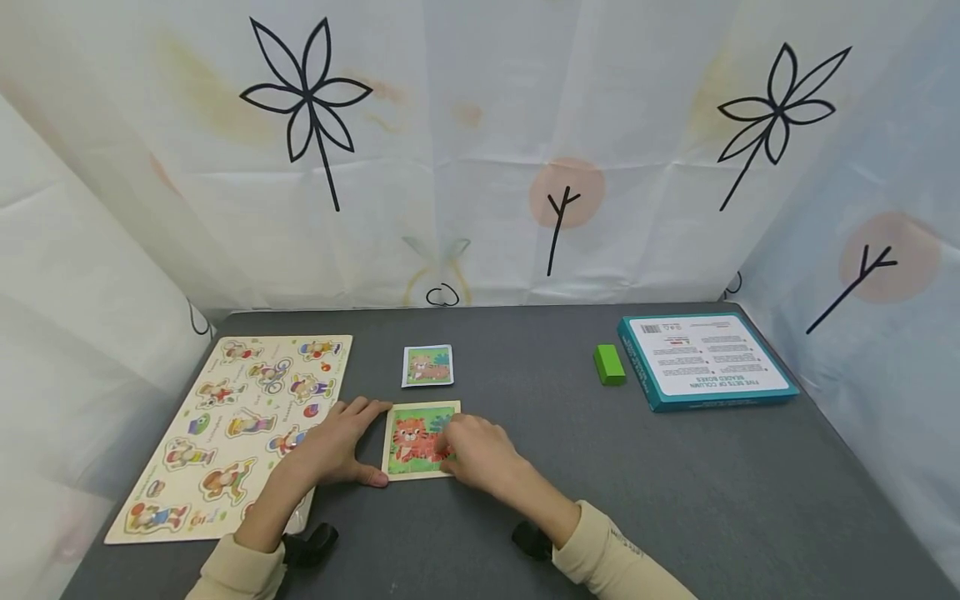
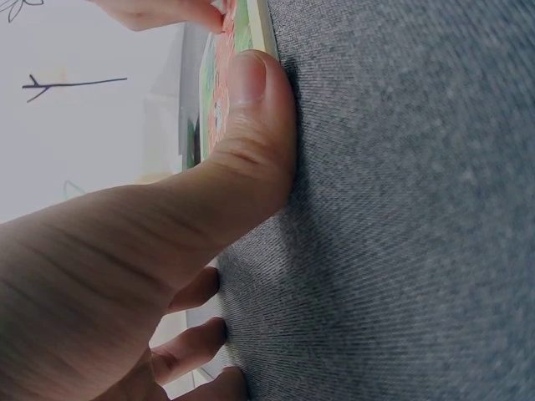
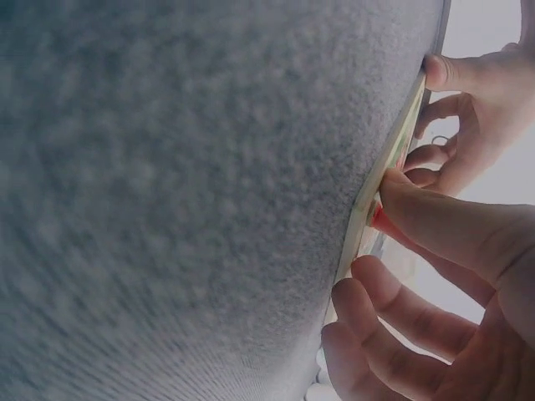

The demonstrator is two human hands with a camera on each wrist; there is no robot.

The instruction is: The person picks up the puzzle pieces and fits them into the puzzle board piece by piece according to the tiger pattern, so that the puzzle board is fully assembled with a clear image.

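Note:
A square puzzle board (image 1: 387, 442) with a red tiger (image 1: 411, 440) on green lies flat on the grey table. Spread along its left side, my left hand (image 1: 341, 446) has its thumb (image 2: 255, 100) at the near corner and a finger at the far corner. My right hand (image 1: 480, 454) bends over the board's right part, hiding that side of the picture. In the right wrist view its thumb (image 3: 410, 196) meets the near edge, with the forefinger on the tiger beside it; I cannot tell whether they pinch a piece.
Behind the board lies a small picture card (image 1: 427, 367). A large peg puzzle board (image 1: 180, 400) with figures is at the left, partly under my left forearm. At the back right are a green block (image 1: 609, 365) and a teal box (image 1: 712, 358). Printed cloth walls enclose the table.

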